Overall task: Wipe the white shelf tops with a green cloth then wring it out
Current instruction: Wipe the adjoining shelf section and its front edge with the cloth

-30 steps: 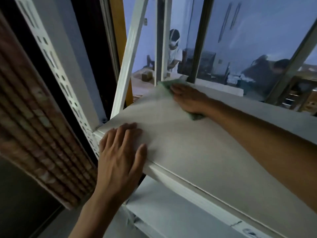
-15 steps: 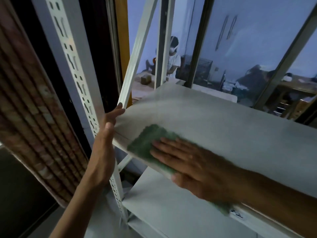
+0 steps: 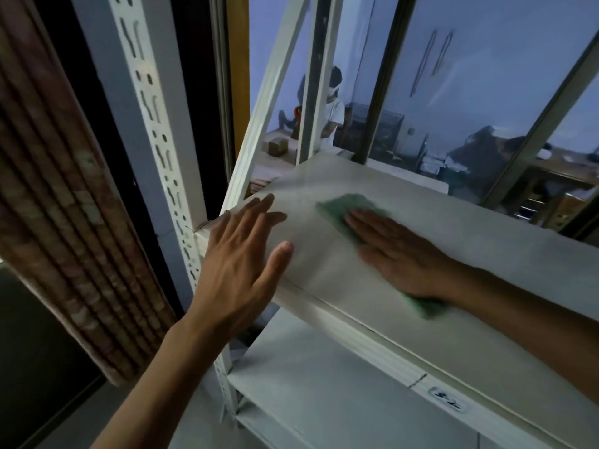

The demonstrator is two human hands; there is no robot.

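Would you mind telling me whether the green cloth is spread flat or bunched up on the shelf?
Spread flat. The green cloth lies on the white shelf top under the right hand, whose straight fingers press it down.

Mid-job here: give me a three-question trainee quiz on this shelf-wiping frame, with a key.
1. True or false: the right hand presses flat on the green cloth.
2. Which hand touches the shelf with no cloth under it?
A. left hand
B. right hand
3. Fill in: the cloth lies on the ____ shelf top, not the lower shelf.

Key: 1 true; 2 A; 3 upper.
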